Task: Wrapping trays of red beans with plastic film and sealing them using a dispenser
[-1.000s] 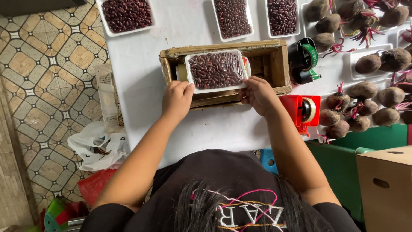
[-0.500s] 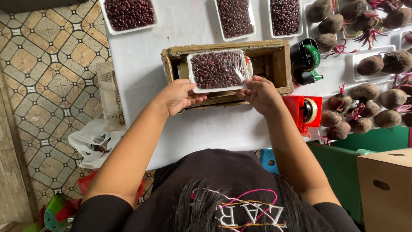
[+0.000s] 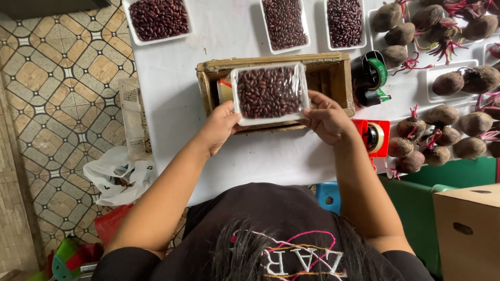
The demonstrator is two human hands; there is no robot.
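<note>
A white tray of dark red beans (image 3: 269, 92), covered in clear film, is held up over a wooden box (image 3: 336, 78) on the white table (image 3: 172, 104). My left hand (image 3: 221, 125) grips the tray's left near corner. My right hand (image 3: 324, 117) grips its right side, fingers under the edge. A roll of film lies inside the box, mostly hidden behind the tray.
Three uncovered bean trays (image 3: 159, 18) (image 3: 284, 23) (image 3: 344, 21) line the far edge. Black-and-green tape dispenser (image 3: 371, 75) and red tape dispenser (image 3: 372, 136) sit right of the box. Several beetroots (image 3: 442, 112) lie at right. Cardboard box (image 3: 466, 229) near right; bags on tiled floor (image 3: 120, 177).
Both hands lifted the film-covered tray off the box and drew it slightly toward me and to the right; the fingers shifted from the near edge to the tray's sides.
</note>
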